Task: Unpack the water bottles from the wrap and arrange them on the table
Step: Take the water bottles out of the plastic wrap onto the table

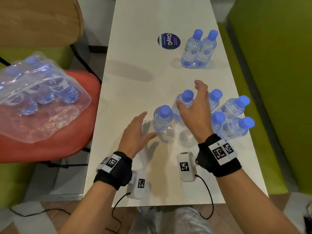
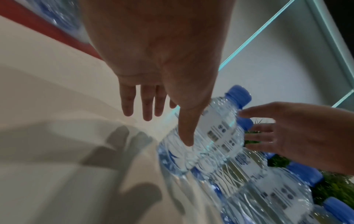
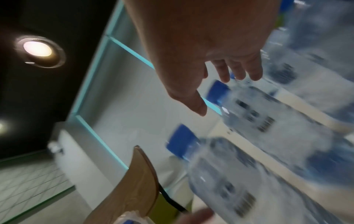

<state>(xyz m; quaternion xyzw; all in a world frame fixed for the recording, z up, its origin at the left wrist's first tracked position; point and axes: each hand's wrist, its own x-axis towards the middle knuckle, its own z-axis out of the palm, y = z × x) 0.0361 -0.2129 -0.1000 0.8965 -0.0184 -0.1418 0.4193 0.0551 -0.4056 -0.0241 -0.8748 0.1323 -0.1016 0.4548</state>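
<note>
Several clear water bottles with blue caps stand in a cluster on the white table [image 1: 128, 92]. My left hand [image 1: 147, 125] is open just left of the nearest bottle [image 1: 163, 119], and its thumb lies along that bottle's lower side [image 2: 216, 127]. My right hand [image 1: 194, 98] hovers open over the second bottle [image 1: 182, 105], fingers spread, gripping nothing. Both bottles appear blurred under the right hand [image 3: 220, 94] in the right wrist view. Two more bottles [image 1: 197, 49] stand farther up the table. The torn plastic wrap [image 1: 38, 92] holds several bottles.
The wrap lies on a red chair seat [image 1: 79, 132] left of the table. A round dark blue sticker [image 1: 168, 41] is on the tabletop near the far pair. Green benches [image 1: 278, 81] flank the table. Bare tabletop lies between the far pair and the cluster.
</note>
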